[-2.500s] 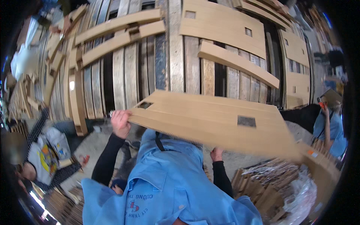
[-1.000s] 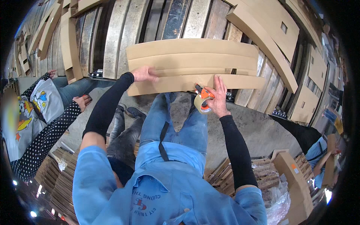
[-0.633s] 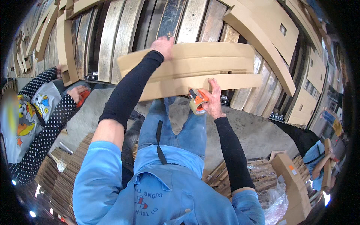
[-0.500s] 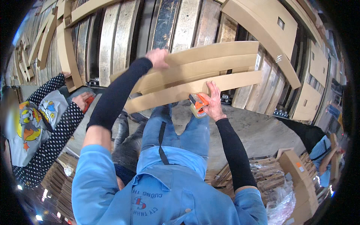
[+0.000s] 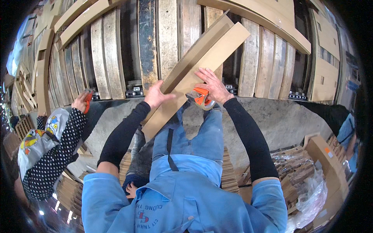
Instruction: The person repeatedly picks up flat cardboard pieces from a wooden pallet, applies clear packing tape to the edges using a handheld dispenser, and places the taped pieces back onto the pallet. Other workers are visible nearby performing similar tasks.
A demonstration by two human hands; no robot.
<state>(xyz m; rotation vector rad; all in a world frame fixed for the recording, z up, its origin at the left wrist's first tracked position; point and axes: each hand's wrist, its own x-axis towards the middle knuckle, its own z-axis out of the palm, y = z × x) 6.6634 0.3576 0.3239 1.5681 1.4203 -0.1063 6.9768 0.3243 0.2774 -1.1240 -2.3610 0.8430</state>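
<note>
A long cardboard piece (image 5: 217,51), folded lengthwise into a narrow trough, lies slantwise in front of me. Its far right end rests over wooden slats, and its near left end hangs past their edge. My left hand (image 5: 157,95) grips the trough's left side near the close end, thumb over the near wall. An orange tape dispenser (image 5: 201,93) with a roll of clear tape is held in my right hand (image 5: 216,88). That hand's fingers lie stretched over the outside of the near wall, and the dispenser is against or just beside the cardboard.
Wooden slats (image 5: 169,37) form the work surface, with metal chain parts (image 5: 135,91) along its near edge. More cardboard strips (image 5: 87,21) and flat sheets (image 5: 325,73) lie on it. At left, a co-worker's hand (image 5: 80,101) holds an orange-red tool. Cardboard stacks and plastic wrap (image 5: 311,194) stand behind.
The cardboard has swung from nearly level to a steep slant, its walls now closer together. My left hand came down from the far edge to the left side; my right kept the dispenser.
</note>
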